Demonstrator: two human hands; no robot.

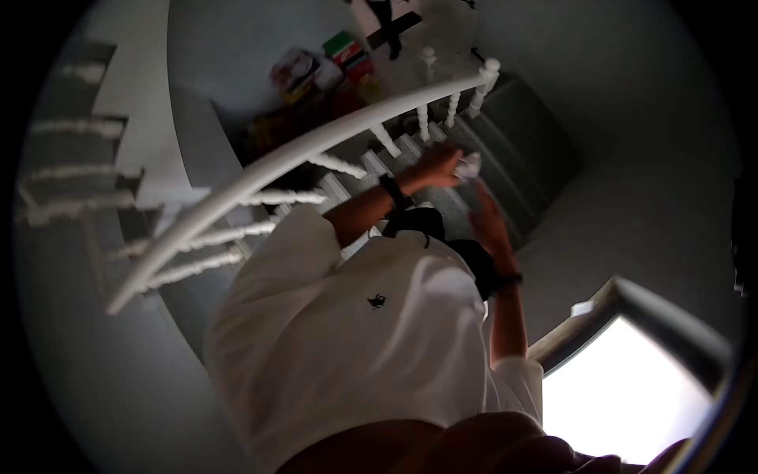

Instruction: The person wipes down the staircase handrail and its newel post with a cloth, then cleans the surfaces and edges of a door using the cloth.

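Observation:
My left hand point(438, 166), with a dark band on its wrist, is closed at a small crumpled whitish thing point(468, 166). Just below and to the right of that thing is my right hand point(488, 213), its fingers smeared by motion. A dark band circles the right wrist too. Whether the right fingers touch the whitish thing is unclear. Both hands are in front of my body, over the grey stairs point(454, 209).
A white curved handrail point(308, 150) on turned balusters runs beside the stairs on the left. Colourful packages point(347, 59) lie in a pile beyond it. A bright opening point(624, 395) is at the lower right, by a grey wall point(632, 205).

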